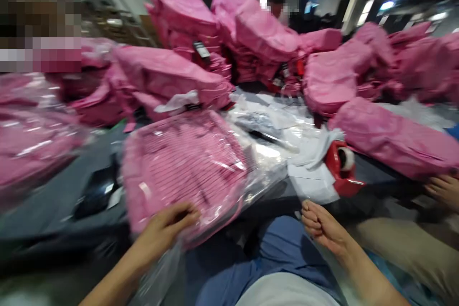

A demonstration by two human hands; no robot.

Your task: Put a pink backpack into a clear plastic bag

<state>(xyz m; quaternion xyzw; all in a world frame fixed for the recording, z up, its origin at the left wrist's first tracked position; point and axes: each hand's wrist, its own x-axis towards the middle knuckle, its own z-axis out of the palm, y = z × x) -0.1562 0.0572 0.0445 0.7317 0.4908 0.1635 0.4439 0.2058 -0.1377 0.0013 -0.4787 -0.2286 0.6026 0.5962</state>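
A pink backpack in a clear plastic bag lies flat at the table edge in front of me, its ribbed side up. My left hand is closed at the near left corner, thumb and fingers pinching the bag's film; loose plastic hangs below it. Over my lap, my right hand is curled into a fist, apart from the backpack. What lies inside that fist, if anything, is hidden. Just beyond it are white papers and a red tape dispenser with a roll in it.
Pink backpacks are piled along the far side, with another backpack lying at right. Bagged backpacks lie at left beside a dark phone-like object. Clear bags cover the middle. Another person's hand is at the right edge.
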